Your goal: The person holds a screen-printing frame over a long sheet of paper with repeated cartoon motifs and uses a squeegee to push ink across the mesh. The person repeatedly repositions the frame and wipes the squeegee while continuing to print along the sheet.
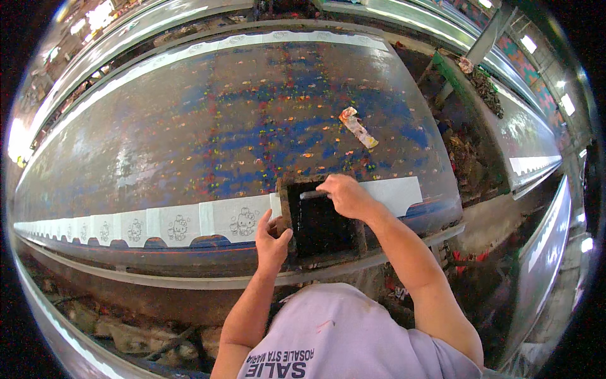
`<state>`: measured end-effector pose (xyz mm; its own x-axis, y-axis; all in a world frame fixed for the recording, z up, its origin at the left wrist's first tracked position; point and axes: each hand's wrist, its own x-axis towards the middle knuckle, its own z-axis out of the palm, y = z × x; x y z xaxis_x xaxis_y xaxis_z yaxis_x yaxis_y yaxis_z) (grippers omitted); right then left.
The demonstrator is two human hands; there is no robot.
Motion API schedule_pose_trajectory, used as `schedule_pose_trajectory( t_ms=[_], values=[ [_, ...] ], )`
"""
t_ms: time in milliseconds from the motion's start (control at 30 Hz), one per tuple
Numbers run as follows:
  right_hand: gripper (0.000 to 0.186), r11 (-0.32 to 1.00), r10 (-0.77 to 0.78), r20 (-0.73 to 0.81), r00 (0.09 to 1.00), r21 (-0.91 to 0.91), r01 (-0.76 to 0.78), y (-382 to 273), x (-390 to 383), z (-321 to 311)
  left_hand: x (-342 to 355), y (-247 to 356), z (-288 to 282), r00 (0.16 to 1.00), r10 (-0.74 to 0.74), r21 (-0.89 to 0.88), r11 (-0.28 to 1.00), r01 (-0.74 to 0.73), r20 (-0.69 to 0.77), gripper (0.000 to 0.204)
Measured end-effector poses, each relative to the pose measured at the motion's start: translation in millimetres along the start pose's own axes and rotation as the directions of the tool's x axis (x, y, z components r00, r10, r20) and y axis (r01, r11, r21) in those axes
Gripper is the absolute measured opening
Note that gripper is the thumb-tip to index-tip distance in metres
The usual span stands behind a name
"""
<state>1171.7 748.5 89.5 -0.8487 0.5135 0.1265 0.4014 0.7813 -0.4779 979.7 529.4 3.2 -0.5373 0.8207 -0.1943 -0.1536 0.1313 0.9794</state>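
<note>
A square screen frame (359, 244) with a black inked middle lies on the near edge of the long table (139, 139), over a row of white cut pieces (170, 224). Several of these pieces left of the frame carry a cartoon line drawing. My right hand (346, 197) grips a squeegee (310, 194) over the upper part of the black area. At the frame's left side, my left hand (273, 241) has its fingers curled on the edge. Another white piece (394, 196) shows to the right of the frame.
A stained crumpled strip (358, 126) lies on the paint-spotted tabletop. A strip of white pieces (240, 39) runs along the far edge. More long tables (524, 132) stand beyond and to the right, with a metal post (489, 38) and dark rags (486, 88).
</note>
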Motion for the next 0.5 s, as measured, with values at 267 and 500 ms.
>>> schedule_pose_trajectory(
  t_ms=[267, 500],
  values=[
    [0.034, 0.993, 0.0, -0.057, 0.998, -0.119, -0.006, -15.9, -22.5, 21.0, -0.6, 7.9, 0.7, 1.0, 0.004, 0.103, 0.995, -0.003, -0.006, 0.085],
    [0.03, 0.987, -0.068, -0.108, 0.992, -0.155, 0.051, -58.3, -76.0, 42.7, 0.8, 8.4, 1.2, 1.0, -0.007, 0.119, 0.993, 0.007, -0.002, 0.084]
  ],
)
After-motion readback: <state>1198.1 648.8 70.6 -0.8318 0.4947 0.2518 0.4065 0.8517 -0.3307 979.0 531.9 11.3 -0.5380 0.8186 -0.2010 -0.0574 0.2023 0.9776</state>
